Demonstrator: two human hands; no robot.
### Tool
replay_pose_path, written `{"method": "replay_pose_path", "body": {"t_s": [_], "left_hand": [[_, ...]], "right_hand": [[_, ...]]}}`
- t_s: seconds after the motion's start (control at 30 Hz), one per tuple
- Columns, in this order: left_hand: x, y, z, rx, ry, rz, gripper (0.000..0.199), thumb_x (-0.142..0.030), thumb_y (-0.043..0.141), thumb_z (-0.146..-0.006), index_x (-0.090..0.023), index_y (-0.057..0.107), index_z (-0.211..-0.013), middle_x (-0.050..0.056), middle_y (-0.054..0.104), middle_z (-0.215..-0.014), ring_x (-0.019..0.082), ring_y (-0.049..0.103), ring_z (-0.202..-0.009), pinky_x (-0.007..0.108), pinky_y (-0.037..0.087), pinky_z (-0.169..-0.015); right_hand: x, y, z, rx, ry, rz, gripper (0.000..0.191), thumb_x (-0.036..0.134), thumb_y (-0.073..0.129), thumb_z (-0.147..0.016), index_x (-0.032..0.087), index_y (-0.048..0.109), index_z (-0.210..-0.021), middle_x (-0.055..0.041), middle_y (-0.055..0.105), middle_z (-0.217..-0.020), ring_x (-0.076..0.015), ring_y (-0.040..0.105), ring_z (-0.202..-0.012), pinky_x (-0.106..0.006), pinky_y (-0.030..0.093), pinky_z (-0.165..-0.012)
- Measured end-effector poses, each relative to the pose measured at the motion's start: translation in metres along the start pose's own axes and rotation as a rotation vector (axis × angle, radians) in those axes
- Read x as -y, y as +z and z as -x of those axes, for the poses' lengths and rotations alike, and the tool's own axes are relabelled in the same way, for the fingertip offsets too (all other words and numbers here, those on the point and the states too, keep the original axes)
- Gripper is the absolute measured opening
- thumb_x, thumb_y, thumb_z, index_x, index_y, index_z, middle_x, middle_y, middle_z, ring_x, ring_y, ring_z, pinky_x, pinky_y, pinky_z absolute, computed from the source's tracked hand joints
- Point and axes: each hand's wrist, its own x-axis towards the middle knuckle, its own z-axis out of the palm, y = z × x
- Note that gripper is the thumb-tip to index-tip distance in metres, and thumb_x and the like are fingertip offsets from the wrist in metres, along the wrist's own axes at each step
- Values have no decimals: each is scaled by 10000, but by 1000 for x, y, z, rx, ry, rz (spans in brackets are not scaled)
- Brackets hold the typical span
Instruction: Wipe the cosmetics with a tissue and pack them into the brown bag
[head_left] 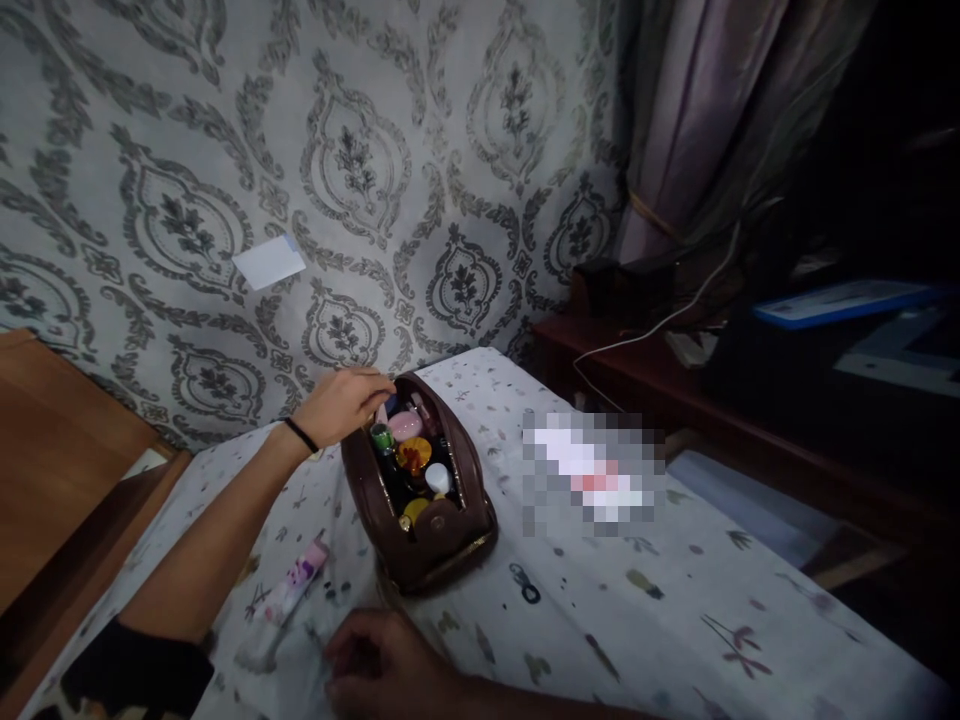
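Observation:
A brown cosmetic bag (pixel 469 470) stands unzipped on the patterned cloth, packed with several small containers. Among them are an orange-lidded jar (pixel 415 456), a white cap (pixel 438 478), a pink rounded item (pixel 406 427) and a green-capped bottle (pixel 382 437). My left hand (pixel 346 402) reaches to the bag's far end, its fingers closed at the opening; what they hold, if anything, is hidden. Near the front edge my right hand (pixel 394 665) rests curled in a loose fist, apart from the bag, with nothing visible in it. A pink and white tube (pixel 300 575) lies between my forearm and the bag.
A pixelated white and red item (pixel 592 475) lies right of the bag. Patterned wallpaper (pixel 360 180) rises behind, with a white card (pixel 268 262) on it. Wooden furniture (pixel 67 460) borders the left; a dark red table (pixel 645 370) with a white cable (pixel 675 320) stands right.

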Motion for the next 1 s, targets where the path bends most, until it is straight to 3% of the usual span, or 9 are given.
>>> {"method": "replay_pose_path", "body": {"t_s": [0.17, 0.27, 0.5, 0.7, 0.87, 1.0], "left_hand": [[-6, 12, -11, 87, 198, 38, 338, -158, 399, -952, -186, 629, -1198, 77, 687, -1185, 187, 607, -1099, 340, 409, -1055], [-13, 17, -21, 154, 268, -11, 313, -116, 409, -920, -171, 637, -1127, 82, 691, -1137, 183, 605, -1084, 333, 402, -1063], [-16, 19, -20, 278, 193, -161, 207, -118, 429, -883, -162, 628, -843, 84, 685, -953, 232, 601, -1043, 370, 444, -968], [-15, 25, -22, 186, 252, -115, 184, -130, 426, -892, -161, 601, -942, 85, 671, -1011, 204, 606, -1000, 333, 449, -947], [-10, 27, -25, 220, 222, -123, 189, -157, 441, -898, -172, 628, -910, 72, 678, -972, 207, 617, -976, 331, 462, -924], [-11, 17, -9, 76, 165, 8, 308, -167, 384, -942, -198, 626, -1130, 65, 690, -1067, 198, 614, -1036, 337, 460, -958]], "right_hand": [[0, 0, 0, 16, -25, 16, 247, 113, 754, -604, 159, 706, -842, 57, 580, -696, -72, 495, -647, -202, 402, -634], [2, 1, 0, 9, -16, 31, 238, 86, 744, -603, 158, 693, -824, 56, 579, -699, -71, 501, -653, -200, 403, -644], [2, 1, 2, 9, -61, 57, 222, 136, 758, -632, 161, 684, -839, 54, 574, -700, -75, 493, -652, -198, 403, -630], [7, -2, 4, 33, -88, 59, 210, 172, 733, -657, 151, 700, -863, 43, 567, -716, -80, 495, -666, -210, 404, -648], [11, -3, 7, 50, -99, 93, 206, 177, 705, -679, 157, 704, -885, 39, 566, -715, -80, 491, -659, -204, 394, -628], [9, -3, 7, 44, -131, 101, 191, 204, 711, -691, 167, 700, -878, 37, 560, -702, -92, 489, -661, -205, 388, -607]]}}
